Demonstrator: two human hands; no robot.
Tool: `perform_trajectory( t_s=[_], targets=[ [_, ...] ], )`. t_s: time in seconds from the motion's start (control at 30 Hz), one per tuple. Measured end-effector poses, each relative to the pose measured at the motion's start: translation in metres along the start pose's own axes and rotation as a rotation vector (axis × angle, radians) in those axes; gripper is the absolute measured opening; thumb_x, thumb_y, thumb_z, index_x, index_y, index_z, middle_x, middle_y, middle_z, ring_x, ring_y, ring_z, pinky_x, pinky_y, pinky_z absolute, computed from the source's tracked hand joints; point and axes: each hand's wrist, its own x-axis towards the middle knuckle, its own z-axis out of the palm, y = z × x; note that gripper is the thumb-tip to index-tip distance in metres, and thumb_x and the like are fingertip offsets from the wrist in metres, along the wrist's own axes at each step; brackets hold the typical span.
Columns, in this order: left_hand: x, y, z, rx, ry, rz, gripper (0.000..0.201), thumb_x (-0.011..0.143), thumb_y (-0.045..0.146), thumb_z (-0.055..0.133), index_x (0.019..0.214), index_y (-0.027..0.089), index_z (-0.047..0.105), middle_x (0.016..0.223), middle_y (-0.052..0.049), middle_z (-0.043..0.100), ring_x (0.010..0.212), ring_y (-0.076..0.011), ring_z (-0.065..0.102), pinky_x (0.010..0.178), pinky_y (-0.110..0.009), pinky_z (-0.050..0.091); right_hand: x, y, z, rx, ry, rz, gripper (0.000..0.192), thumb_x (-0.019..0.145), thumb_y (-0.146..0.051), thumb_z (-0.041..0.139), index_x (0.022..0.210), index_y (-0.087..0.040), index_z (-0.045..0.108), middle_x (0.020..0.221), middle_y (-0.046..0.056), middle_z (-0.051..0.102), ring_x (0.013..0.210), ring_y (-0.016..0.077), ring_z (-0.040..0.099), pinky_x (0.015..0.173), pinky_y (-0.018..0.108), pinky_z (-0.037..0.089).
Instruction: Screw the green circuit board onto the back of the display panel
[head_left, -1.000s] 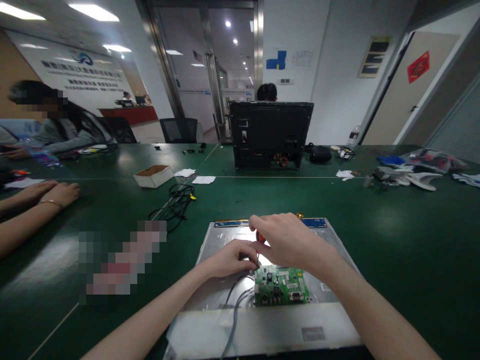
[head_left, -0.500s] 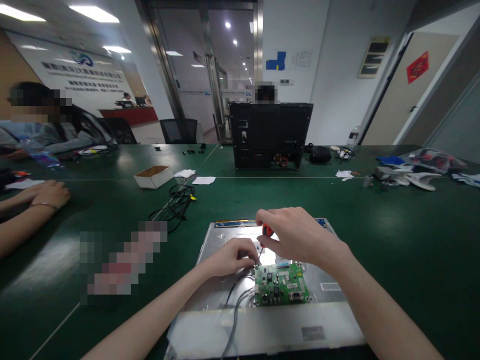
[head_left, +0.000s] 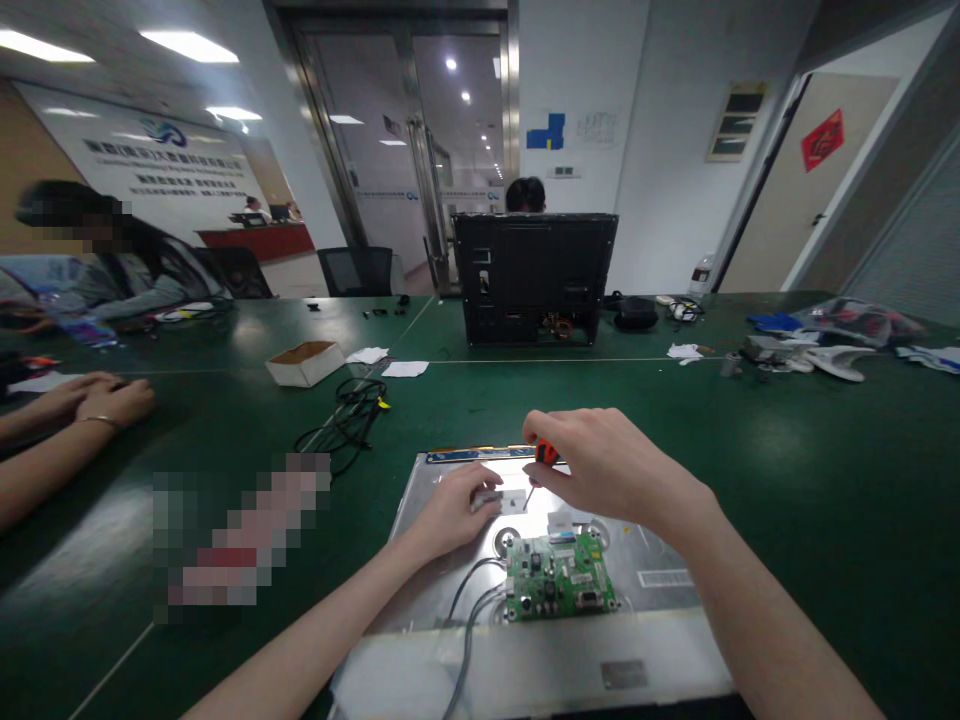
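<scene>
In my right hand (head_left: 604, 462) is a screwdriver (head_left: 546, 453) with a red-and-black handle. Its thin shaft points down, above the upper left of a green circuit board (head_left: 561, 575), and the tip is apart from the board. My left hand (head_left: 454, 508) hovers or rests over the silver back of a display panel (head_left: 420, 590), left of the screwdriver. Its fingers are curved, with a gap between thumb and forefinger and nothing visible in it. Grey and black cables (head_left: 471, 650) run from the board's left side.
A black cable bundle (head_left: 352, 415) and an open white box (head_left: 306, 363) lie left of the panel. A black monitor housing (head_left: 534, 280) stands at the back, a person behind it. Another person's hands (head_left: 112, 400) rest at the far left. Bagged items (head_left: 859, 322) sit far right.
My right hand has lifted the screwdriver away from the board's upper-left corner and slightly right. My left hand has drawn back left from that corner, its fingers parting.
</scene>
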Motion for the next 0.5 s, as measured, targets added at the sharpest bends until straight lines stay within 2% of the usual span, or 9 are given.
perform_trajectory(
  t_s=[0.13, 0.27, 0.5],
  targets=[
    [-0.0006, -0.0024, 0.0030, 0.072, 0.017, -0.010, 0.013, 0.075, 0.018, 0.069, 0.087, 0.018, 0.063, 0.082, -0.004, 0.067, 0.077, -0.0225, 0.060, 0.071, -0.031, 0.043, -0.0010, -0.0007, -0.0020, 0.001, -0.006, 0.009, 0.009, 0.090, -0.026, 0.060, 0.095, -0.019, 0.059, 0.084, 0.002, 0.071, 0.067, 0.0150, 0.060, 0.054, 0.026, 0.026],
    [-0.0012, -0.0013, 0.0029, 0.120, -0.023, 0.054, 0.005, 0.080, 0.018, 0.065, 0.076, 0.018, 0.062, 0.078, -0.003, 0.065, 0.078, -0.0216, 0.059, 0.072, -0.030, 0.042, -0.0017, -0.0019, -0.0029, -0.002, -0.009, 0.018, 0.011, 0.089, -0.026, 0.061, 0.097, -0.019, 0.060, 0.086, 0.002, 0.072, 0.070, 0.0165, 0.063, 0.055, 0.026, 0.027],
    [-0.0016, 0.0064, -0.0021, 0.109, -0.110, 0.084, 0.008, 0.081, 0.010, 0.059, 0.078, 0.017, 0.063, 0.077, -0.003, 0.064, 0.073, -0.0188, 0.057, 0.069, -0.028, 0.040, -0.0038, -0.0018, -0.0052, 0.008, -0.020, 0.002, 0.010, 0.090, -0.026, 0.061, 0.097, -0.020, 0.059, 0.086, 0.002, 0.072, 0.071, 0.0161, 0.063, 0.055, 0.026, 0.029]
  ],
)
